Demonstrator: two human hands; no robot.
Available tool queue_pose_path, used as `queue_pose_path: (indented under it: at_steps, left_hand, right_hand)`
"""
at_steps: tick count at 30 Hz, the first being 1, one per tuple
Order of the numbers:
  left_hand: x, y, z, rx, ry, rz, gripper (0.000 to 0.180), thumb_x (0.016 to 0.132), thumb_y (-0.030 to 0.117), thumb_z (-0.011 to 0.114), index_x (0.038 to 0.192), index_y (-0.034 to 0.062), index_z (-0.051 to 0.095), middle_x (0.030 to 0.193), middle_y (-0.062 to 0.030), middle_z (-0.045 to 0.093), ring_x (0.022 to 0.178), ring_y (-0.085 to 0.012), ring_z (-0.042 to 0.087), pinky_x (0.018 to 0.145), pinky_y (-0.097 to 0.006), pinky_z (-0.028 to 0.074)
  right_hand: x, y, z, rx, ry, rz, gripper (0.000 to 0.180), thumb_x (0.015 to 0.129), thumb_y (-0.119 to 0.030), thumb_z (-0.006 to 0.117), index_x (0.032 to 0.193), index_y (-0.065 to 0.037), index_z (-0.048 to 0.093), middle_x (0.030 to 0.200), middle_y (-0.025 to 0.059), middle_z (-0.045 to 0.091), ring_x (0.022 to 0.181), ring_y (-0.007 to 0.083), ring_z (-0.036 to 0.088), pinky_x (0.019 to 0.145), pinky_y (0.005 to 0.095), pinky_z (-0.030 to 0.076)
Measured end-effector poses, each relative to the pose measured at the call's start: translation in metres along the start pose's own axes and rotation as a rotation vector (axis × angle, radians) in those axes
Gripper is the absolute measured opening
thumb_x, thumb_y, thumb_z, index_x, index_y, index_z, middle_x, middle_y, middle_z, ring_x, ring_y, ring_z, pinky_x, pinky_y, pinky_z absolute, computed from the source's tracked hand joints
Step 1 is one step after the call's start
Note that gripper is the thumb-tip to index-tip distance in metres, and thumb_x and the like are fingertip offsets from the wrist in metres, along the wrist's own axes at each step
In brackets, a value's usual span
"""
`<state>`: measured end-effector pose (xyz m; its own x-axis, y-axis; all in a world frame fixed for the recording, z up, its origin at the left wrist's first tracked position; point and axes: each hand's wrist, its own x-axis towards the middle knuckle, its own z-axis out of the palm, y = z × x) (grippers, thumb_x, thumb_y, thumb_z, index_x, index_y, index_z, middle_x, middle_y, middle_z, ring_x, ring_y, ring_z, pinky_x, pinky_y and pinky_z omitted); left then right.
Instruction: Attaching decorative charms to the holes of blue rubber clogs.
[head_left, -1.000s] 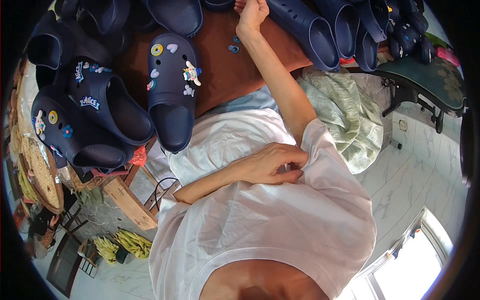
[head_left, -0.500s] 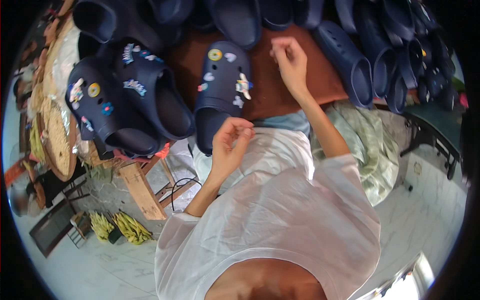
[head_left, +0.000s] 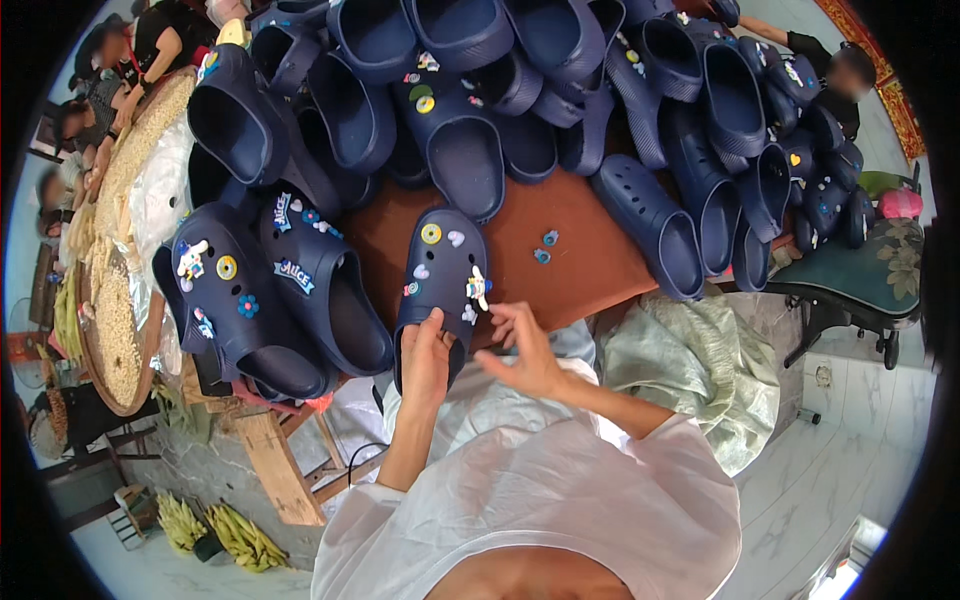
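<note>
A navy clog (head_left: 447,262) stands toe-away at the near edge of the brown tabletop (head_left: 580,215). Yellow, lilac and white charms dot its upper, with a white figure charm (head_left: 478,288) on its right side. My left hand (head_left: 424,362) grips the clog at its foot opening, thumb up and fingers partly hidden inside. Close by on the right, my right hand (head_left: 528,356) has its fingers apart, the index fingertip near the figure charm. Small blue charms (head_left: 544,254) lie loose on the tabletop beyond it.
Navy clogs (head_left: 460,150) are heaped along the far side, with decorated ones (head_left: 225,290) at left and a plain one (head_left: 655,225) at right. Further left, a round tray of pale kernels (head_left: 118,330) stands near other people. A pale sack (head_left: 705,365) sits at the right.
My left hand has taken hold of the clog. My right hand has come back from the tabletop to the clog's right side, and small blue charms show where it was. The view has tilted up.
</note>
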<state>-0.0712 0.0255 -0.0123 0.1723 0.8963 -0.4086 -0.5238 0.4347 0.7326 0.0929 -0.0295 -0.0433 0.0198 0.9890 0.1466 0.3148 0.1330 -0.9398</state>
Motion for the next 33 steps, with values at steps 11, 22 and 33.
queue_pose_path:
  at_steps: [11, 22, 33]
  left_hand:
    - [0.014, 0.010, 0.027, -0.328, 0.081, 0.150, 0.022, 0.103, 0.017, 0.053, 0.117, -0.0001, 0.052, 0.123, -0.0110, 0.058, 0.116, -0.0207, 0.056, 0.105, -0.039, 0.043]
    - [0.046, 0.012, 0.006, -0.405, 0.098, 0.184, 0.009, 0.095, 0.005, 0.057, 0.090, 0.0112, 0.051, 0.109, -0.0043, 0.060, 0.111, -0.0199, 0.055, 0.101, -0.038, 0.042]
    - [0.028, 0.004, 0.024, -0.406, 0.022, 0.315, 0.046, 0.094, 0.002, 0.052, 0.138, 0.0048, 0.038, 0.139, -0.0070, 0.045, 0.131, -0.0195, 0.045, 0.112, -0.037, 0.035]
  right_hand:
    - [0.028, -0.010, 0.014, 0.066, -0.190, 0.191, 0.081, 0.081, -0.010, 0.074, 0.146, 0.003, 0.028, 0.120, 0.0190, 0.054, 0.091, 0.0250, 0.065, 0.070, 0.0341, 0.056]
    - [0.067, -0.008, 0.030, -0.122, -0.203, 0.128, 0.071, 0.082, -0.021, 0.073, 0.139, 0.004, 0.039, 0.116, 0.0200, 0.055, 0.084, 0.0285, 0.065, 0.076, 0.0418, 0.053]
    - [0.041, -0.017, 0.008, -0.159, -0.362, 0.374, 0.061, 0.087, -0.022, 0.069, 0.135, 0.004, 0.043, 0.112, 0.0188, 0.059, 0.085, 0.0240, 0.063, 0.074, 0.0367, 0.052]
